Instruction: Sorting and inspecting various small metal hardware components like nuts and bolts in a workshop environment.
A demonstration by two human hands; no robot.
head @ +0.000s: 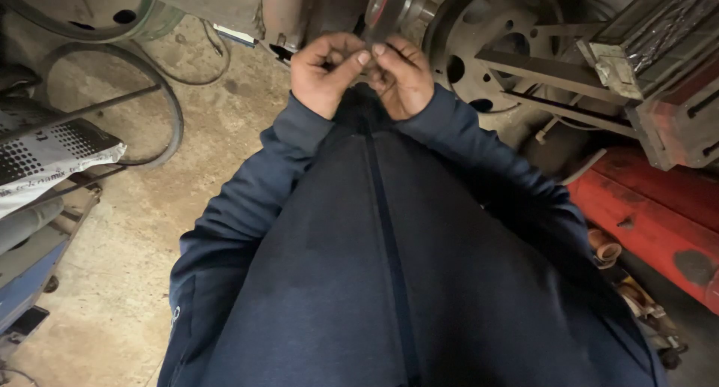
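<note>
Overhead, we are bringing both hands together at chest height, the left hand (327, 71) and right hand (402, 74) pinching something small and dark between thumbs and curled fingertips; what it is, we cannot tell. Progress is hard to judge: nothing nearby looks fitted or finished. Behind them a rusty steel wheel rim (490, 35) is leaning, a rubber belt (161, 95) looping over dusty concrete.

navy blue jacket (389, 282), red metal cabinet (659, 215), white sack with black dot pattern (52, 158), grey-brown concrete floor (135, 282)
</note>
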